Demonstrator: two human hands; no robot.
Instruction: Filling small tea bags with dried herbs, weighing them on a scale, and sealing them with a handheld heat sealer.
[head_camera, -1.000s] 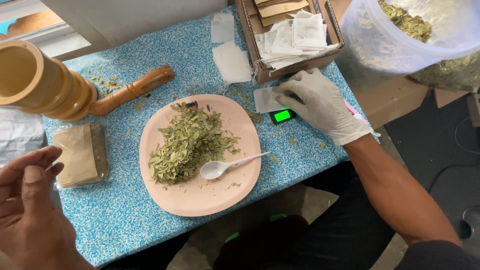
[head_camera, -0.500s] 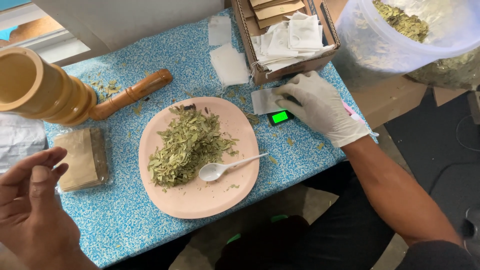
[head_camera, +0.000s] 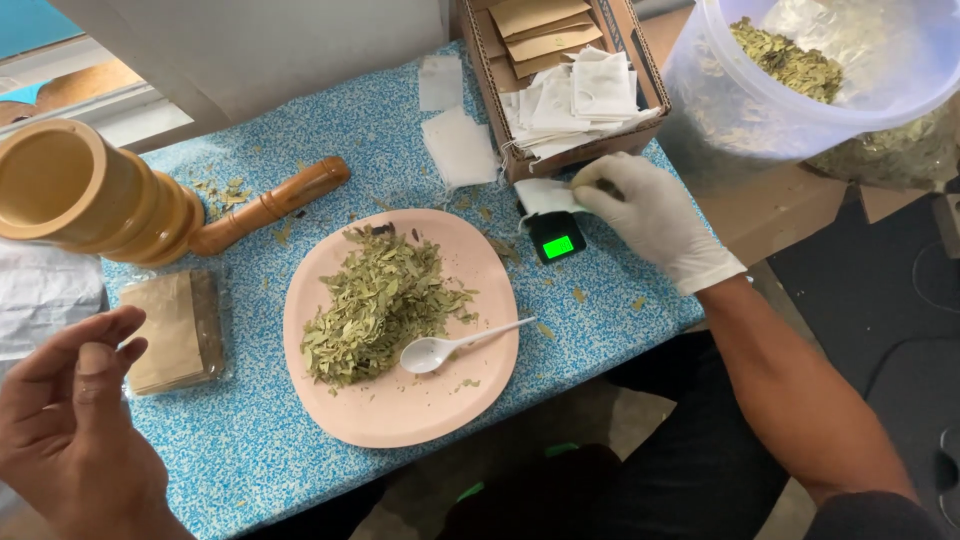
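Gloved right hand (head_camera: 650, 215) pinches a white sachet (head_camera: 545, 195) on the scale (head_camera: 556, 238); bare left hand (head_camera: 75, 420) loosely curled, empty; leaves (head_camera: 375, 300) still heaped on the plate (head_camera: 400, 420).

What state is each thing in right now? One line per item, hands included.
Right hand: gloved, pinching a white sachet over the scale.
Left hand: bare, raised, empty, fingers curled.
Scale: on, display lit green.
Pink plate: heaped with dried leaves.
White spoon: lying on plate, bowl empty.
Cardboard box: open, full of sachets.
Plastic tub: open, holds leaves.
Wooden mortar: on its side.
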